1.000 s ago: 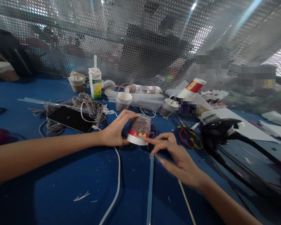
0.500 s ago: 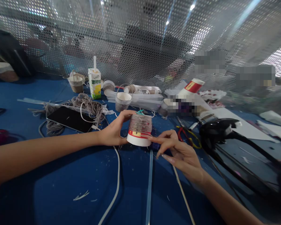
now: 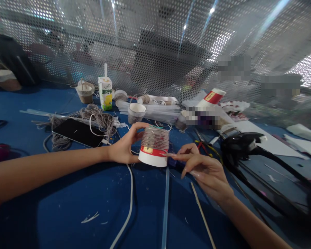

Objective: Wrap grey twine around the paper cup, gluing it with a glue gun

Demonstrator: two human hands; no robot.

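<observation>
My left hand [image 3: 125, 147] grips an upside-down paper cup [image 3: 153, 147], wound with thin string on its upper part, with a red band and white rim below. The cup is lifted slightly off the blue table [image 3: 67, 207] and tilted. My right hand [image 3: 200, 167] is beside the cup's right side, fingers spread, its forefinger tip touching the cup near the red band. A clear glue stick [image 3: 165, 204] lies on the table just below the cup. A thin wooden stick [image 3: 202, 214] lies under my right wrist.
A black phone [image 3: 77, 131] with white cable and a tangle of twine [image 3: 98, 117] lie at the left. A drink carton [image 3: 105, 91], several paper cups [image 3: 136, 112] and clear sticks stand behind. A black glue gun [image 3: 243, 145] and scissors [image 3: 207, 147] sit right. Perforated metal screen [image 3: 155, 45] closes the back.
The cup has risen off the table and tipped toward me in my left hand. My right hand has shifted slightly right and down, its forefinger staying at the cup's side.
</observation>
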